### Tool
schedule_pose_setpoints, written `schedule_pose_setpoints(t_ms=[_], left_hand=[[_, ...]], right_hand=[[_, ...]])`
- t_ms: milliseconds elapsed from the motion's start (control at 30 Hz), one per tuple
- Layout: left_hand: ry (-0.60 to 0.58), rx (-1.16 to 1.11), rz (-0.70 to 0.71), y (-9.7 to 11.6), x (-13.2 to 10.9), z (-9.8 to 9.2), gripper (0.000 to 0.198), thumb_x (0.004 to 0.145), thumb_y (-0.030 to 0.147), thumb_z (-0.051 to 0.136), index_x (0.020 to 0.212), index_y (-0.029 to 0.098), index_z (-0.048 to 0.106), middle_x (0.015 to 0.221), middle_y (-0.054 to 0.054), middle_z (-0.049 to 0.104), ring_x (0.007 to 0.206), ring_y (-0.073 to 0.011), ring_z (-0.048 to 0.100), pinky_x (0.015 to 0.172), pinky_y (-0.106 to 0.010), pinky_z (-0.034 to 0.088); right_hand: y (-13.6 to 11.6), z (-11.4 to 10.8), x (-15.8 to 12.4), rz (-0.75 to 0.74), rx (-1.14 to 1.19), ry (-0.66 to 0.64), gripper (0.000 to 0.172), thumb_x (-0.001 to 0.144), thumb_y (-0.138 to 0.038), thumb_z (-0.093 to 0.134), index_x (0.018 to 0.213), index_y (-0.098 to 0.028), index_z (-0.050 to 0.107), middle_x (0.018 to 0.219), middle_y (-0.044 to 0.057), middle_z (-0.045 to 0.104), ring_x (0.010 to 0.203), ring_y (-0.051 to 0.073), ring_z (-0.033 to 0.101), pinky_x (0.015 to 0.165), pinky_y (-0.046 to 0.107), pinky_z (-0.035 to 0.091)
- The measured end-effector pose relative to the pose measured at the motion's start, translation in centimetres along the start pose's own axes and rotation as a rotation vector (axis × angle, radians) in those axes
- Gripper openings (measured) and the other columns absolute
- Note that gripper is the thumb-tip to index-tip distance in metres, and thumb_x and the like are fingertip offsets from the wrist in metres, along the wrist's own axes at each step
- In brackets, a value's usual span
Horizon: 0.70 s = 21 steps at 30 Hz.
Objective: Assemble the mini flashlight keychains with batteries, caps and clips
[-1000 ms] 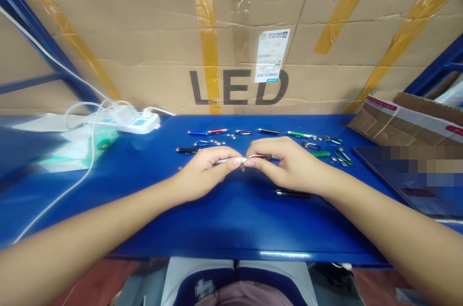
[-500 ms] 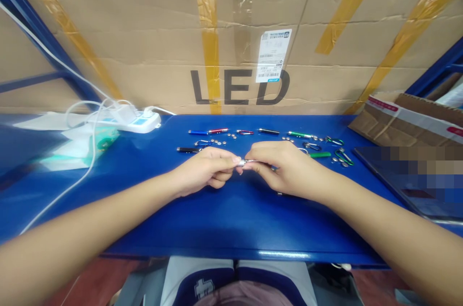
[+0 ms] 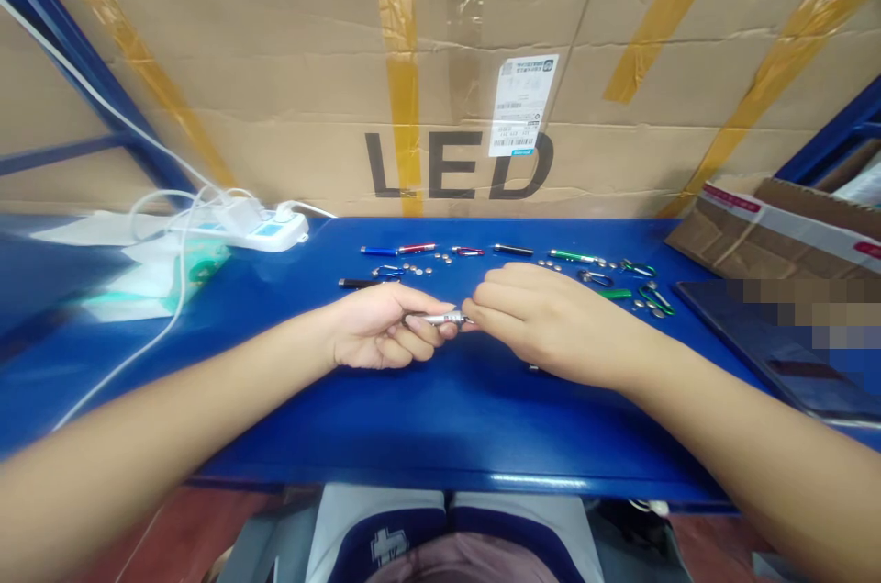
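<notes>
A small silver pen-shaped tube (image 3: 435,319) lies across the fingers of my left hand (image 3: 382,326), which is closed round it just above the blue table (image 3: 427,409). My right hand (image 3: 543,321) meets it from the right, fingertips pinched at the tube's right end. What those fingertips hold is hidden. Behind the hands lie a black tube (image 3: 358,283), a blue tube (image 3: 377,251), a red tube (image 3: 417,248), a green tube (image 3: 570,256), and several small round cells (image 3: 417,270).
A large cardboard box marked LED (image 3: 458,165) stands behind the table. A white power strip (image 3: 265,229) with cables lies at the back left. Green clips (image 3: 651,294) and a dark tray (image 3: 791,344) lie at the right, beside a cardboard flap (image 3: 763,229).
Both hands have sunk a little toward the table. The left hand has turned palm-up, so the silver tube now shows on its fingers. The dark pen near the right wrist is now covered.
</notes>
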<state>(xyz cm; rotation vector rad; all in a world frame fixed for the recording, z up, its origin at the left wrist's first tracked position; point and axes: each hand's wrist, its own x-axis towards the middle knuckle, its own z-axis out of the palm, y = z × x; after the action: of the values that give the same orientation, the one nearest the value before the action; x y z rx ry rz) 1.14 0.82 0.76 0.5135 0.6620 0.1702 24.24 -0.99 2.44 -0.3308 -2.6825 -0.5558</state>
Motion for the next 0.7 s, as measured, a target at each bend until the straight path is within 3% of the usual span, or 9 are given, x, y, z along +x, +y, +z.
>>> schedule_pose_setpoints(t_ms=[200,400,567,700], left_hand=[[0.027,0.047,-0.031,-0.11,0.26,-0.25,0.033,0.092,0.028,0.054,0.064,0.013,0.048,0.056,0.008,0.023,0.038,-0.0017,0.014,0.027,-0.009,0.017],[0.030,0.110,0.054,-0.47,-0.01,0.06,0.028,0.090,0.030,0.061,0.072,0.010,0.053,0.061,0.008,0.022,0.042,-0.0015,0.015,0.029,-0.009,0.017],[0.051,0.174,0.035,-0.61,-0.01,-0.23,0.022,0.090,0.030,0.062,0.081,0.011,0.055,0.064,0.008,0.021,0.043,-0.0018,0.013,0.030,-0.008,0.015],[0.003,0.150,0.009,-0.64,0.07,-0.51,0.022,0.089,0.030,0.064,0.081,0.012,0.055,0.066,0.007,0.020,0.044,-0.0019,0.011,0.030,-0.008,0.014]], right_hand=[[0.31,0.56,-0.12,-0.003,-0.005,0.028,0.033,0.101,-0.014,0.043,0.075,-0.013,0.064,0.071,0.004,0.057,0.067,0.018,0.041,0.065,0.032,0.031],[0.54,0.90,-0.25,-0.003,0.072,0.053,0.028,0.098,-0.010,0.045,0.078,-0.012,0.064,0.070,0.004,0.055,0.067,0.016,0.039,0.065,0.030,0.031],[0.10,0.96,-0.26,-0.032,0.086,0.039,0.030,0.100,-0.012,0.044,0.078,-0.012,0.065,0.071,0.004,0.056,0.067,0.016,0.039,0.065,0.030,0.031],[-0.27,0.90,-0.15,-0.030,0.075,0.062,0.033,0.101,-0.012,0.042,0.076,-0.012,0.065,0.069,0.004,0.055,0.066,0.016,0.038,0.064,0.030,0.030]])
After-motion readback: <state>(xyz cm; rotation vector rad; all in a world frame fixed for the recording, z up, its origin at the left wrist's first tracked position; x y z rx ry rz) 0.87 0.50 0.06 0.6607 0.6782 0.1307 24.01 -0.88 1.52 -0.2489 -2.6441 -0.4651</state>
